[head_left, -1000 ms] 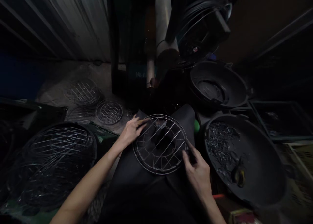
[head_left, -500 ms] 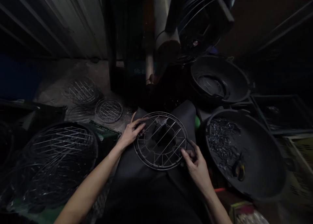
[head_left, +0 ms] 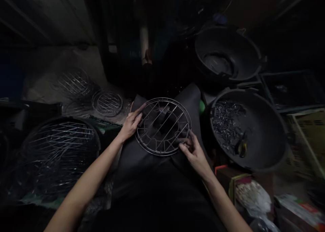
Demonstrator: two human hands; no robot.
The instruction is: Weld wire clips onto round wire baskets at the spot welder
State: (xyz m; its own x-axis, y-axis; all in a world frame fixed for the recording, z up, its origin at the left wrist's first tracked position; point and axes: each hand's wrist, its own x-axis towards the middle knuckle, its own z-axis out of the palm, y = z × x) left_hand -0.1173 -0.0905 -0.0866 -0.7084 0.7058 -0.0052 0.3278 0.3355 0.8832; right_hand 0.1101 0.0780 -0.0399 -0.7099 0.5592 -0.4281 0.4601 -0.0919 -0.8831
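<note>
A round wire rack (head_left: 162,154) with parallel bars and a double rim lies level over my lap, above the dark apron (head_left: 152,178). My left hand (head_left: 130,124) grips its left rim, index finger stretched along the upper edge and thumb bent against the side. At the lower right rim, my right hand (head_left: 194,151) holds on with thumb and fingers, the other fingers curled beneath. The undersides of both grips are partly hidden. Through the bars, dark cloth shows.
Wire racks fill a large basin (head_left: 99,147) at left; another rack (head_left: 107,103) lies on the floor beyond. At right, a black basin (head_left: 264,134) holds small bent wire pieces (head_left: 227,120) and yellow-black pliers (head_left: 242,146). Behind stands another basin (head_left: 243,69); a box (head_left: 231,178) sits near my right arm.
The camera view has tilted down, so the surroundings sit higher in the picture. My right hand is slightly farther round toward the rack's near edge. Both hands keep holding it.
</note>
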